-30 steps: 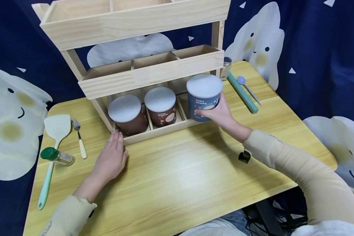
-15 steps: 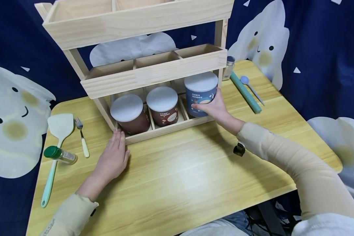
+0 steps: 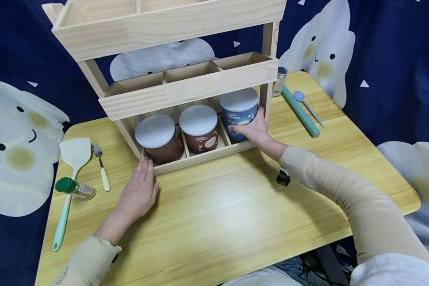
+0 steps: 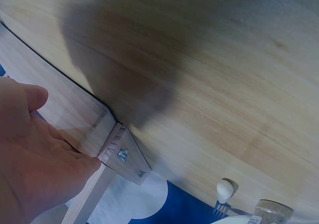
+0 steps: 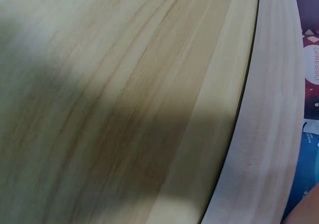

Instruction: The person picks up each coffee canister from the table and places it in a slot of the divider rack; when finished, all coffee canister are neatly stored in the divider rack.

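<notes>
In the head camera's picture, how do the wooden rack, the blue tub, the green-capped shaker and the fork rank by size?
Largest to smallest, as they look:
1. wooden rack, by far
2. blue tub, gripped by the right hand
3. fork and green-capped shaker: similar length, the shaker thicker, so I won't rank them.

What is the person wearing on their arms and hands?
Both arms wear long, snug beige sleeves to the wrist, and the left hand and right hand are bare. A small black device hangs under the right wrist. The left cuff carries faint lettering, too small to read.
</notes>
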`<state>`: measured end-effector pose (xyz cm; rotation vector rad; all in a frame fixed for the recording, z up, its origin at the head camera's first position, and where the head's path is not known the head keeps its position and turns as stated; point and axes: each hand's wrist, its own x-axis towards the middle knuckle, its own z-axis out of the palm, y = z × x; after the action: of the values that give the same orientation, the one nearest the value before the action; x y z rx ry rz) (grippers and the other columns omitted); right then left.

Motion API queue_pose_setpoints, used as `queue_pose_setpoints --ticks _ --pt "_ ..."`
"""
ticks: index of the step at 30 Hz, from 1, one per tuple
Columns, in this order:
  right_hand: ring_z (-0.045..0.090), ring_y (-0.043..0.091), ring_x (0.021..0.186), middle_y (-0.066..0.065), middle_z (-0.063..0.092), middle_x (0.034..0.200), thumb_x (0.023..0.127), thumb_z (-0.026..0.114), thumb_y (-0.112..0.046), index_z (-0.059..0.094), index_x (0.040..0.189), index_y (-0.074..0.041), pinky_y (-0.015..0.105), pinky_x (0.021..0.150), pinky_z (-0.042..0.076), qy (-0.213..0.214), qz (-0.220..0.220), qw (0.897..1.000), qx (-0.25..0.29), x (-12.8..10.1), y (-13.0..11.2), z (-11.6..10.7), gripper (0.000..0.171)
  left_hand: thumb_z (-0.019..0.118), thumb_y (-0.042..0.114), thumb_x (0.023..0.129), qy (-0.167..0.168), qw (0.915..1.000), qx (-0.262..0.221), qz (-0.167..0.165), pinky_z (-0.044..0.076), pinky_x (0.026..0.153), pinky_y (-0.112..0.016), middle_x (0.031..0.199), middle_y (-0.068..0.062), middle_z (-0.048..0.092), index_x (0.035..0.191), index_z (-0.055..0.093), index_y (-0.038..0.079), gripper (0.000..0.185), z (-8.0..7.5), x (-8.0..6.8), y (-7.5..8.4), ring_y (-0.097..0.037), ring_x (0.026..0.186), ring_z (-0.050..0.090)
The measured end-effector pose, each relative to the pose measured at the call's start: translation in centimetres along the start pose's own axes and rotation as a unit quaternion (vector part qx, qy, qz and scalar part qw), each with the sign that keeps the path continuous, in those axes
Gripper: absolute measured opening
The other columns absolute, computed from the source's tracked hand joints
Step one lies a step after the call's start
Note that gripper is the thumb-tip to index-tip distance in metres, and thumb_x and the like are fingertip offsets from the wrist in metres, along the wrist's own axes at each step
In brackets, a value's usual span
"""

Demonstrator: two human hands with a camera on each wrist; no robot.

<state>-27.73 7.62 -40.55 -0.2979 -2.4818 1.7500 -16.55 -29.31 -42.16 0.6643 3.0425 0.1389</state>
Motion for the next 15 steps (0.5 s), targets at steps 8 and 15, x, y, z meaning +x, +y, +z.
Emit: queue_pose_setpoints --ticks 8,15 --pt "0.045 0.032 0.134 0.018 0.041 0.147 0.063 0.09 -0.017 0.015 0.152 -0.009 0.043 0.118 0.037 0.0 -0.013 1.0 -0.004 0.3 0.67 0.35 0.116 0.047 0.019 0.101 0.002 1.0 -0.001 0.001 0.023 0.122 -0.058 0.157 -0.038 0.018 0.149 0.018 -0.017 0.067 0.0 0.01 0.14 -0.049 0.148 0.017" --pt "0.044 0.034 0.136 0.019 0.04 0.149 0.063 0.09 -0.018 0.012 0.153 -0.007 0.046 0.119 0.036 -0.016 -0.016 0.999 -0.033 0.36 0.55 0.39 0.12 0.047 0.018 0.1 0.004 1.0 -0.007 -0.001 0.023 0.123 -0.057 0.156 -0.038 0.018 0.148 0.019 -0.018 0.066 -0.09 -0.08 0.12 -0.049 0.149 0.017"
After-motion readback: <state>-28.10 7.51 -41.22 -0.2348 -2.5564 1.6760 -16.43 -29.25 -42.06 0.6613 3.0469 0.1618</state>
